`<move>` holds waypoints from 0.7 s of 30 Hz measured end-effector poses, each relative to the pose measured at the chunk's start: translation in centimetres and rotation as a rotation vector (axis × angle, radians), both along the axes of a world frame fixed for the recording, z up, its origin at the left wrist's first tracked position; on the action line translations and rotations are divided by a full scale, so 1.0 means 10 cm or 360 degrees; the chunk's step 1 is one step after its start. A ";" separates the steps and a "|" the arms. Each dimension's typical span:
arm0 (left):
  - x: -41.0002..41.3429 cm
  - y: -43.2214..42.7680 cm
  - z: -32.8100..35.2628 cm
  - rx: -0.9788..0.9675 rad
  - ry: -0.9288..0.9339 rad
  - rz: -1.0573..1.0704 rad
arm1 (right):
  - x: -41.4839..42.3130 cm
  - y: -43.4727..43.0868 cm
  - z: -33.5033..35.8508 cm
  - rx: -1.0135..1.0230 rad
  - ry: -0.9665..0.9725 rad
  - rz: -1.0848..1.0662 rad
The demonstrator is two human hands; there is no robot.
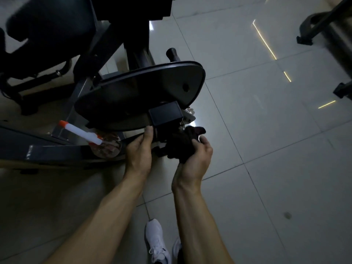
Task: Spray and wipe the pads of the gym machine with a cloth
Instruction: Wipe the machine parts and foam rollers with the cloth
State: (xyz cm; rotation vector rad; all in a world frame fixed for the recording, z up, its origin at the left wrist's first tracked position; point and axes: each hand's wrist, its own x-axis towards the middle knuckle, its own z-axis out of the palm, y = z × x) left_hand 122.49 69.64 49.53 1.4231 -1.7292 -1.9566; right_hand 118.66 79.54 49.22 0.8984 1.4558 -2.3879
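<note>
At the near edge of the dark oval pad (139,92), the left hand (140,149) is gripping the rim, thumb on top, likely steadying it for wiping. Just beside it the right hand (196,155) is clutching the bunched dark cloth (181,145), ready to rub. On the machine's frame rail (57,151) the spray bottle (95,139) is lying sideways, holding what looks like reddish liquid.

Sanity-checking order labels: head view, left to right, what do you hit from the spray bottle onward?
spray bottle → left hand → cloth, gripped by right hand → floor spot → machine foot at the right edge.
</note>
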 end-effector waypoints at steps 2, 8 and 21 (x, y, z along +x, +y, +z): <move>0.04 0.04 -0.08 0.0228 -0.0208 0.0176 | 0.05 -0.16 0.03 0.0386 0.0264 0.0240; -0.03 0.15 0.13 0.1371 -0.0040 0.0195 | 0.12 -0.02 -0.45 0.1316 0.0782 0.0929; -0.29 0.56 -0.01 0.0643 -0.0154 0.0589 | -0.06 0.08 -0.15 0.0767 0.0472 0.0906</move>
